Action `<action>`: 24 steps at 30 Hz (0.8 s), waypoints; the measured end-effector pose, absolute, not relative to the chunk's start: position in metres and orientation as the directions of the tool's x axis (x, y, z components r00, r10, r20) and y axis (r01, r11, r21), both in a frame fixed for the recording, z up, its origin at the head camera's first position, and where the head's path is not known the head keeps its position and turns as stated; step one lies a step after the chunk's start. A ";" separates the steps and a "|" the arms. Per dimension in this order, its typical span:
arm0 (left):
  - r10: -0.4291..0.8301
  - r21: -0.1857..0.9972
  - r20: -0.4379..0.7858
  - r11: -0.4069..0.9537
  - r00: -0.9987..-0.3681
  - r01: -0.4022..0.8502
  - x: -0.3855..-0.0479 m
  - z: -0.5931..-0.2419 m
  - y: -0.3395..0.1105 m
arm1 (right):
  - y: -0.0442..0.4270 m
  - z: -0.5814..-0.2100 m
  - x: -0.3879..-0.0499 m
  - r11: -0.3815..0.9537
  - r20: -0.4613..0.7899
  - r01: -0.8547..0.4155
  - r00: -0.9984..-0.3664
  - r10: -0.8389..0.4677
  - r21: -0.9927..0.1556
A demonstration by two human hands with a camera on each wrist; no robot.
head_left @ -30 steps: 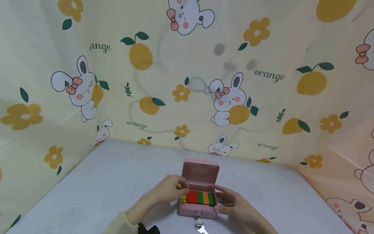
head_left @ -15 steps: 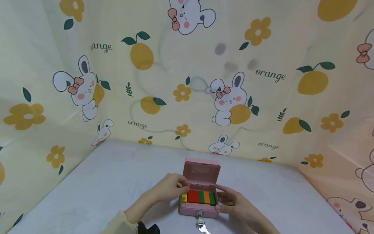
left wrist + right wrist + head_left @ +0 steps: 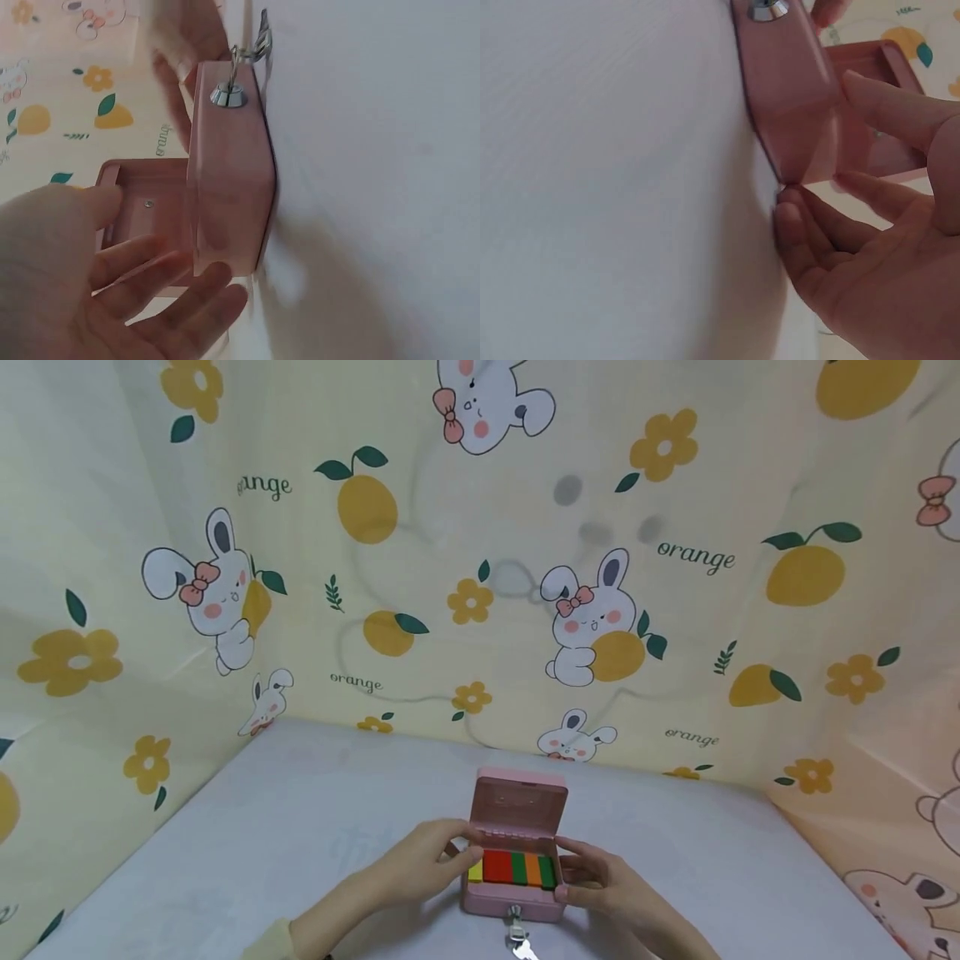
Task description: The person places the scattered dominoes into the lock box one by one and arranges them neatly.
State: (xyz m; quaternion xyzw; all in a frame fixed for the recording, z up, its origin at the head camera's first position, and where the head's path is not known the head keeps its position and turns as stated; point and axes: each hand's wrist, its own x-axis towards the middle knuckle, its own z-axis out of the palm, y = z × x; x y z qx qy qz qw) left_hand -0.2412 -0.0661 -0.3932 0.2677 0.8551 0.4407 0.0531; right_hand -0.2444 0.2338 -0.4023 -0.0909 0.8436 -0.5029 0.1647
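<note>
A small pink metal cash box point(image 3: 513, 903) stands on the table with its lid point(image 3: 519, 803) raised. Inside lie coloured blocks point(image 3: 498, 866): yellow, red, green and orange, packed side by side. A key point(image 3: 522, 948) hangs from the lock point(image 3: 228, 95) on the front. My left hand point(image 3: 423, 862) is at the box's left side with fingers loosely bent and spread, thumb near the rim; nothing is held in it. My right hand point(image 3: 611, 891) holds the right side, thumb at the front corner and fingers along the wall, some down by the base.
A white-covered table point(image 3: 337, 802) surrounds the box. Behind and at both sides hangs a cream cloth point(image 3: 420, 552) printed with rabbits, oranges and flowers.
My left hand has come down and slightly outward from above the box's left end, its fingers opening out and uncovering more of the yellow block. The right hand keeps its place.
</note>
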 end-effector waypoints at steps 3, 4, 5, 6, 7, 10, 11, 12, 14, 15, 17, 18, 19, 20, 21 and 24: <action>0.478 0.743 0.174 0.510 -0.861 0.433 -0.233 -0.392 -0.073 | 0.233 -0.398 -0.243 0.478 -0.192 0.020 -0.930 -0.314 -0.878; 0.466 0.728 0.182 0.528 -0.866 0.437 -0.230 -0.392 -0.076 | 0.232 -0.396 -0.243 0.478 -0.194 0.023 -0.930 -0.312 -0.878; 0.456 0.719 0.188 0.539 -0.870 0.439 -0.228 -0.392 -0.078 | 0.232 -0.395 -0.242 0.482 -0.200 0.030 -0.931 -0.306 -0.876; 0.447 0.709 0.193 0.552 -0.874 0.439 -0.226 -0.392 -0.081 | 0.231 -0.393 -0.242 0.489 -0.204 0.037 -0.934 -0.293 -0.871; 0.436 0.698 0.199 0.565 -0.877 0.440 -0.224 -0.392 -0.083 | 0.231 -0.392 -0.241 0.500 -0.204 0.041 -0.940 -0.275 -0.865; 0.402 0.665 0.233 0.598 -0.885 0.447 -0.219 -0.393 -0.091 | 0.229 -0.390 -0.238 0.550 -0.192 0.053 -0.961 -0.198 -0.833; 0.387 0.657 0.245 0.608 -0.889 0.446 -0.217 -0.394 -0.094 | 0.228 -0.389 -0.236 0.575 -0.183 0.057 -0.969 -0.165 -0.816; 0.372 0.650 0.258 0.616 -0.892 0.445 -0.216 -0.394 -0.096 | 0.227 -0.389 -0.234 0.595 -0.169 0.057 -0.976 -0.134 -0.802; 0.344 0.647 0.281 0.621 -0.896 0.442 -0.213 -0.394 -0.101 | 0.227 -0.389 -0.230 0.626 -0.149 0.060 -0.985 -0.091 -0.777; 0.331 0.648 0.291 0.622 -0.898 0.440 -0.212 -0.395 -0.102 | 0.227 -0.389 -0.227 0.645 -0.139 0.058 -0.988 -0.074 -0.762; 0.305 0.645 0.312 0.627 -0.900 0.436 -0.210 -0.395 -0.105 | 0.227 -0.388 -0.221 0.685 -0.114 0.050 -0.992 -0.048 -0.726; 0.293 0.641 0.324 0.631 -0.899 0.437 -0.209 -0.395 -0.107 | 0.228 -0.387 -0.217 0.703 -0.093 0.034 -0.995 -0.046 -0.710; 0.282 0.636 0.336 0.636 -0.898 0.438 -0.208 -0.396 -0.108 | 0.229 -0.386 -0.214 0.719 -0.079 0.024 -0.996 -0.043 -0.694; 0.271 0.629 0.348 0.642 -0.897 0.438 -0.208 -0.396 -0.110 | 0.230 -0.385 -0.211 0.735 -0.058 0.009 -0.997 -0.041 -0.679; 0.261 0.618 0.363 0.651 -0.895 0.441 -0.208 -0.397 -0.111 | 0.232 -0.384 -0.209 0.746 -0.040 -0.006 -0.998 -0.043 -0.666; 0.237 0.588 0.392 0.679 -0.889 0.440 -0.208 -0.398 -0.117 | 0.241 -0.381 -0.203 0.773 0.019 -0.062 -0.998 -0.065 -0.631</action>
